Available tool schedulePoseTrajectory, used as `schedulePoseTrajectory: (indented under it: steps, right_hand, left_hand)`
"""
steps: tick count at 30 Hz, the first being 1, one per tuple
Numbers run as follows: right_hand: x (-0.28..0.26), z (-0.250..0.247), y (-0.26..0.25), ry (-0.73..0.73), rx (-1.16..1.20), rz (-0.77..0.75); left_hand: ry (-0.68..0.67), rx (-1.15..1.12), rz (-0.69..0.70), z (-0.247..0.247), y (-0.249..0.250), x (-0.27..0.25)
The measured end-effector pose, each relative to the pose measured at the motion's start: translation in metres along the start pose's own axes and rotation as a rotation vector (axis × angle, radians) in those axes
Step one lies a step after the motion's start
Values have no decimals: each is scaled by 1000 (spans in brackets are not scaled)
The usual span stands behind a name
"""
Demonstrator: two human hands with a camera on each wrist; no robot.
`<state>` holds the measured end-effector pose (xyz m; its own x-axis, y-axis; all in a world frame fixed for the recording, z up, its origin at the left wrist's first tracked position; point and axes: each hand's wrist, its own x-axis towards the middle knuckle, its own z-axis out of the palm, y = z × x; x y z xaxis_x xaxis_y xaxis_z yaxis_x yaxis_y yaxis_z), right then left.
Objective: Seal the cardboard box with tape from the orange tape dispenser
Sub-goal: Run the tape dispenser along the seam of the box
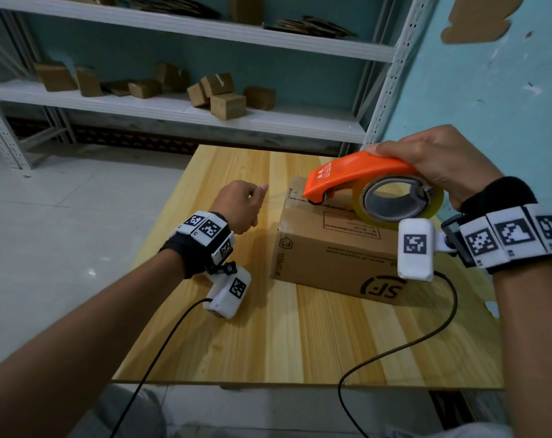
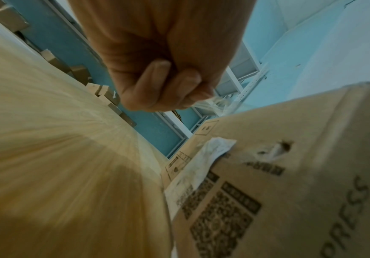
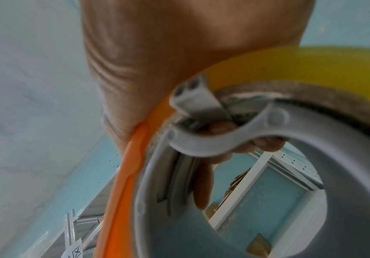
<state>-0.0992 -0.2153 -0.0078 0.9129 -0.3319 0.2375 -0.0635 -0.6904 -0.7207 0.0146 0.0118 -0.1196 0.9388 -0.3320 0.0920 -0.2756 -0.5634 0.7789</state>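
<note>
A brown SF Express cardboard box [image 1: 331, 248] lies on the wooden table [image 1: 268, 343], flaps down; its printed side fills the left wrist view [image 2: 290, 174]. My right hand [image 1: 442, 159] grips the orange tape dispenser [image 1: 357, 172] from above, nose tilted down onto the box's far top edge. Its yellowish tape roll [image 1: 395, 203] hangs under my palm, and my fingers curl inside the grey core [image 3: 265, 144]. My left hand [image 1: 255, 192] hovers beside the box's far left corner, curled, pinching a strand of clear tape [image 2: 219, 103].
White metal shelving [image 1: 205, 112] behind the table carries several small cardboard boxes [image 1: 227, 99]. A turquoise wall [image 1: 489, 90] stands close on the right. Two black cables [image 1: 395, 352] trail from the wrist cameras over the table's near edge.
</note>
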Motion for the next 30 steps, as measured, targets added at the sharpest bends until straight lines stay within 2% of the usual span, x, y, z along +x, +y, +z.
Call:
schedulePoseTrajectory:
  steps: [30]
  right_hand:
    - [3,4,3,3,30,30]
  left_hand:
    - [-75,24,-30,17,2,-4]
